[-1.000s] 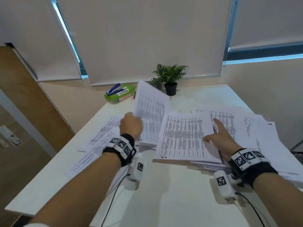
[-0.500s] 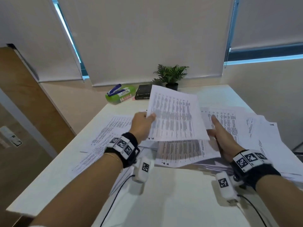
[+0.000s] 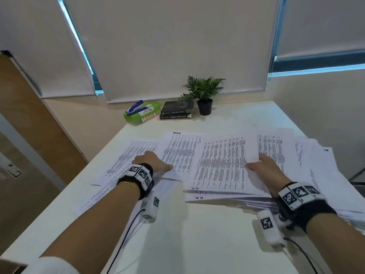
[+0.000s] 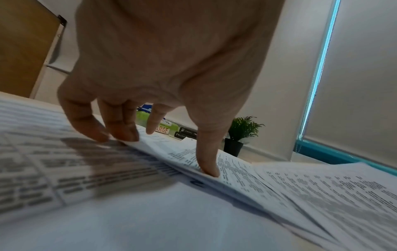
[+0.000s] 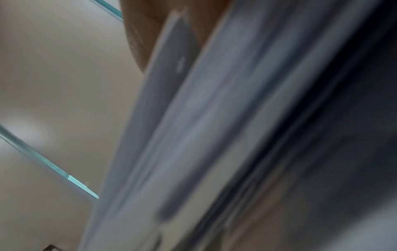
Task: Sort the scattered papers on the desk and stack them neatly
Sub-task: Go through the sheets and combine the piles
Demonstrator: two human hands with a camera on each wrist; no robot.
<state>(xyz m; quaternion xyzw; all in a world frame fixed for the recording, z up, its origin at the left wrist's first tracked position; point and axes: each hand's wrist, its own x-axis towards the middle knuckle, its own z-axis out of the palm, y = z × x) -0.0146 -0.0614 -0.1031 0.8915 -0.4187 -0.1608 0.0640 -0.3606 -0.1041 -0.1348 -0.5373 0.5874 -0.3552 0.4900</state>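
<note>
Printed sheets cover the white desk (image 3: 197, 234). In the middle lies a thick paper stack (image 3: 221, 167) with a table-printed sheet on top. My right hand (image 3: 258, 165) pinches that top sheet at its right edge, thumb on top; the right wrist view shows only blurred paper edges (image 5: 193, 135) close up. My left hand (image 3: 156, 165) rests on the loose sheets (image 3: 126, 155) to the left of the stack. In the left wrist view its fingertips (image 4: 126, 134) touch one sheet and the thumb (image 4: 207, 166) presses the neighbouring one. More sheets (image 3: 316, 165) fan out at the right.
At the back of the desk stand a small potted plant (image 3: 204, 93), two dark books (image 3: 176, 111) and a green box (image 3: 142, 113) with a blue stapler on it. The desk's left edge drops off toward a wooden door. Roller blinds hang behind.
My left hand carried a sheet rightward, laid it on the middle stack, let go and moved back onto the loose sheets at the left. My right hand took the sheet's right edge.
</note>
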